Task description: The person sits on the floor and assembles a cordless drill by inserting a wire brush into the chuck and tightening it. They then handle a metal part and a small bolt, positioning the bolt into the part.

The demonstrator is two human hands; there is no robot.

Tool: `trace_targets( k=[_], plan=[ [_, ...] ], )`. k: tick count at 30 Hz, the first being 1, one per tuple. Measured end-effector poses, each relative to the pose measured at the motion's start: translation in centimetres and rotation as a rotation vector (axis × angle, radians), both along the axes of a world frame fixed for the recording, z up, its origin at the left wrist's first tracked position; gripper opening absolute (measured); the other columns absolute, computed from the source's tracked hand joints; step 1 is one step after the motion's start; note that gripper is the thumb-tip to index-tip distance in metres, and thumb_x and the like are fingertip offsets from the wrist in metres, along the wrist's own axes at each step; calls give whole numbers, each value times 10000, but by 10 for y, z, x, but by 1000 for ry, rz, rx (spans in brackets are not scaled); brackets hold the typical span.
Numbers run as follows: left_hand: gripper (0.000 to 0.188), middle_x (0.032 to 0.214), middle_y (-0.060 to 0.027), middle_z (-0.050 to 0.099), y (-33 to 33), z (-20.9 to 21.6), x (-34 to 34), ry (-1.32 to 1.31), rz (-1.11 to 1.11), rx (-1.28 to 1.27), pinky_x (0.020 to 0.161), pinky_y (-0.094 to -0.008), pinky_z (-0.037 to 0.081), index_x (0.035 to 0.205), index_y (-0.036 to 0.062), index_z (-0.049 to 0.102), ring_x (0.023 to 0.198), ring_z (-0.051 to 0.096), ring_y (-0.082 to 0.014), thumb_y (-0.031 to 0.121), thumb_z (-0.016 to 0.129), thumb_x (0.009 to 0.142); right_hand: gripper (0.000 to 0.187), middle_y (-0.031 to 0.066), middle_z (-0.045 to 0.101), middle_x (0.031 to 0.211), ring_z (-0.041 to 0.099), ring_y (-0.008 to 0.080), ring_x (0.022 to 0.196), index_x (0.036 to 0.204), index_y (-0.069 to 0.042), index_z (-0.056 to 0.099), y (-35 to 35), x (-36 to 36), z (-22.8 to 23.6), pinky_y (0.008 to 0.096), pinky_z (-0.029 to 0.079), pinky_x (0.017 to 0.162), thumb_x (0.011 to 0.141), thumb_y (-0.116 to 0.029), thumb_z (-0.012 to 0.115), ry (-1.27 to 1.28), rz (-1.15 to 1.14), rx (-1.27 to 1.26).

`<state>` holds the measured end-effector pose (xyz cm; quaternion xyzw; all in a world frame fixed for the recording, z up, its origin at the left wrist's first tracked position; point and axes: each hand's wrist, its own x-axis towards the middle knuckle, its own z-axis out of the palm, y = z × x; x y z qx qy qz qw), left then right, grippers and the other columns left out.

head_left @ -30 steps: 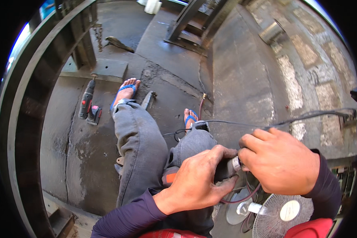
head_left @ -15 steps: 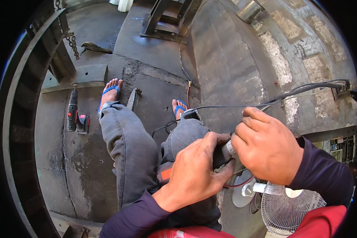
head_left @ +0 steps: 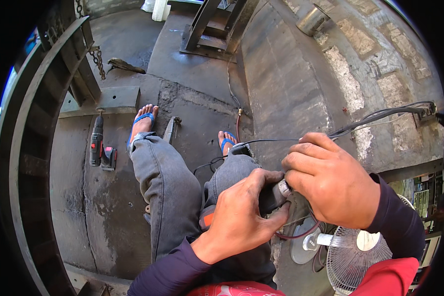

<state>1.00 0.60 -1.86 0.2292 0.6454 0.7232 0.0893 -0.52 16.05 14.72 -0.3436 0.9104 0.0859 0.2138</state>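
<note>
Over my right thigh, my left hand [head_left: 241, 214] is wrapped round the dark body of a power tool [head_left: 271, 199]. An orange panel shows on the tool's rear part, below my wrist side. At its front end sits a ribbed grey collar [head_left: 284, 188]. My right hand [head_left: 330, 180] is closed right beside that collar, knuckles up and fingers curled, its fingertips at the collar's edge. Whatever lies between those fingers is hidden. A thin reddish hose [head_left: 301, 233] curves below both hands.
A cordless drill [head_left: 97, 143] lies on the floor left of my feet, near a steel base plate [head_left: 114, 100]. A curved steel beam [head_left: 28, 163] rises at far left. Black cables [head_left: 380, 116] cross from the right. A fan [head_left: 354, 256] stands at lower right. A metal cylinder [head_left: 313, 20] lies at upper right.
My right hand has shifted slightly left and tilted at the collar, showing more of the tool's front. My left hand keeps its grip. The view has moved a little.
</note>
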Motion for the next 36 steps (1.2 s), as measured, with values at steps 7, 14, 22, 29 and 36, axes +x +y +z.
trace_targets(
  k=[7,14,22,29,36],
  plan=[
    [455,1002,-173,777,-1,1,1,-31,-6,-17,866,-322,590,1156,-30,662,937,774,-201,106,858,768,317,177,620,1184,617,371,1124,1089,5,635,2,5,-9,488,456,1047,788,-63,704,127,-102,-93],
    [460,997,-172,777,-1,4,0,-12,-4,-48,862,-327,592,1152,-26,661,939,774,-208,112,863,763,210,127,615,1020,641,285,1040,1024,-25,636,9,2,-8,399,464,944,849,-141,648,123,22,-78],
    [502,1022,-158,778,1,0,4,24,13,-49,870,-339,594,1208,-8,669,950,767,-205,136,872,772,196,139,599,973,618,362,965,958,-31,611,14,8,-4,452,476,898,822,-103,734,83,-130,-113],
    [491,1038,-205,709,-3,-2,3,-40,-39,31,832,-398,574,1218,-3,621,971,733,-366,127,833,795,185,155,551,916,570,382,872,901,-30,562,0,6,-16,467,472,794,751,2,664,90,-130,-199],
    [503,1064,-186,716,0,-3,6,-8,-23,14,860,-386,579,1238,-12,624,1004,741,-347,128,831,801,209,150,611,927,636,406,890,946,-27,630,9,4,-1,485,514,739,779,-11,755,-60,-307,-127]
  ],
)
